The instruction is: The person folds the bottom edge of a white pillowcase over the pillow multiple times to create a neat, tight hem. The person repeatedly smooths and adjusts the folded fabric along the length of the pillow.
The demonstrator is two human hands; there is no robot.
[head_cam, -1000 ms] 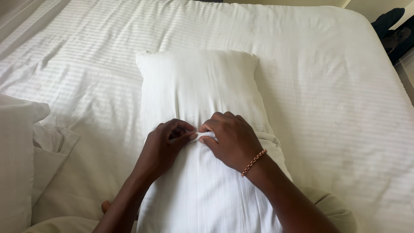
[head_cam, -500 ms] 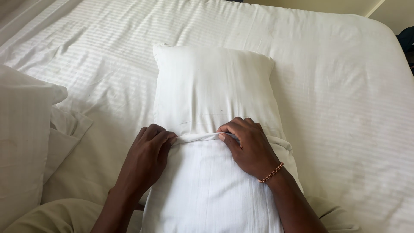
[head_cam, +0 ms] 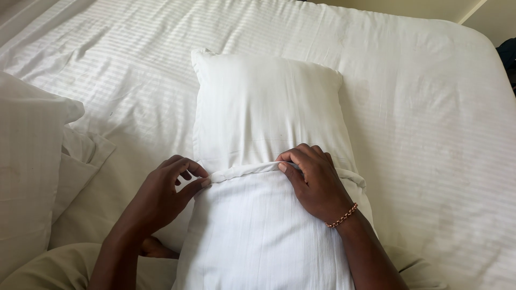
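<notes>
A white pillow [head_cam: 269, 107] lies lengthwise on the bed, its near half inside a white striped pillowcase [head_cam: 258, 236]. The rolled open edge of the pillowcase [head_cam: 242, 172] runs across the pillow's middle. My left hand [head_cam: 161, 198] pinches that edge at its left corner between thumb and fingers. My right hand [head_cam: 317, 182], with a thin chain bracelet at the wrist, rests on top of the pillow and curls its fingers over the edge toward the right side.
A white striped bed sheet [head_cam: 430, 118] covers the mattress all around. Another white pillow [head_cam: 27, 172] sits at the left edge, with a loose fold of cloth [head_cam: 80, 161] beside it. My knees in beige trousers [head_cam: 48, 268] are at the bottom.
Both hands have moved apart along the pillowcase edge, from pinching together at the centre to gripping near the two sides. The edge sits slightly farther up the pillow.
</notes>
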